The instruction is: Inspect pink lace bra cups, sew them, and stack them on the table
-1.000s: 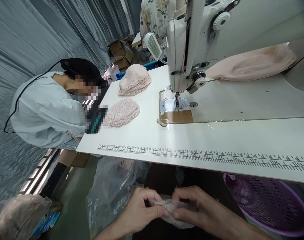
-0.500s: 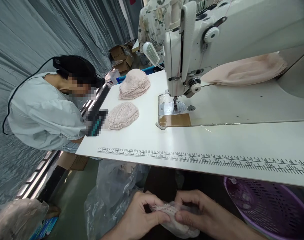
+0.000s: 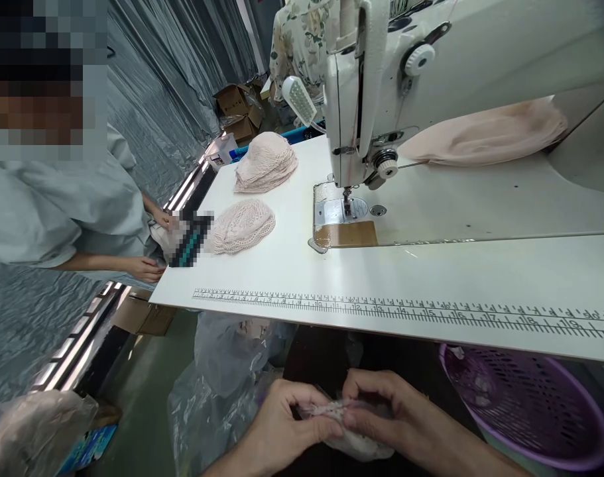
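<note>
Below the table edge, my left hand [image 3: 294,424] and my right hand [image 3: 388,417] pinch a pale pink lace fabric piece [image 3: 356,442] between thumbs and fingers. Its gathered edge runs from one hand to the other, and the rest bunches beneath my right hand. Above, on the white table [image 3: 282,278], rest a lace piece [image 3: 244,226] and a stack of similar pale pink pieces [image 3: 266,162]. The sewing machine [image 3: 356,119] stands over its needle plate, with no fabric under the needle.
Pink cloth [image 3: 485,132] lies behind the machine's needle area. A purple basket [image 3: 530,411] stands below the table at right, and a clear plastic bag [image 3: 222,384] hangs at left. A co-worker [image 3: 48,212] stands at the table's left end. Cardboard boxes [image 3: 239,109] sit behind.
The co-worker at left has straightened up and shifted left, with both hands now showing near the table's end. My hands keep their pinch on the lace fabric piece, fingers slightly shifted.
</note>
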`<state>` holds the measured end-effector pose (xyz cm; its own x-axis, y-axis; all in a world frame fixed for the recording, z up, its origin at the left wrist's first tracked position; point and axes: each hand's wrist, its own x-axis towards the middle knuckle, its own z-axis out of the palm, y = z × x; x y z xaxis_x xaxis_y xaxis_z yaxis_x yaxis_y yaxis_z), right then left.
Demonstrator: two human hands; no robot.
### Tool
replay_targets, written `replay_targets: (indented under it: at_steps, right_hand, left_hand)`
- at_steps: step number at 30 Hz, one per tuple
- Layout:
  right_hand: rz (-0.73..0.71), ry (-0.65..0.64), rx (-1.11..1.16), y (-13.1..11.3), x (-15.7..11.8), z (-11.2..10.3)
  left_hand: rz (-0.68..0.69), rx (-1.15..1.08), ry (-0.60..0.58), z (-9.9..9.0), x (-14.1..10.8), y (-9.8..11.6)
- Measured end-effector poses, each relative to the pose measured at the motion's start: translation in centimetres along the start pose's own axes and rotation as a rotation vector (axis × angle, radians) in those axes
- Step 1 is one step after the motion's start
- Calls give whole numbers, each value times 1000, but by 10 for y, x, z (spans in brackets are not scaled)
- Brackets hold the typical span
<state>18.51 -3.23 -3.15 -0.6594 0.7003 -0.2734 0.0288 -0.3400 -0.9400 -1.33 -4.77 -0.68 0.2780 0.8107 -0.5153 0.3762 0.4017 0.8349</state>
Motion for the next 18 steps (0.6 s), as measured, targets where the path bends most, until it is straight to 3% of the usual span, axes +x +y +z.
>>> replay_targets:
  at_steps: [7,18]
  right_hand:
    - [13,-8,-71,-9,-2,0]
    - [29,31,-53,-6,-14,-7]
  left_hand:
    - [42,153,-23,-2,-1,1]
    - [16,62,-165,4,9,11]
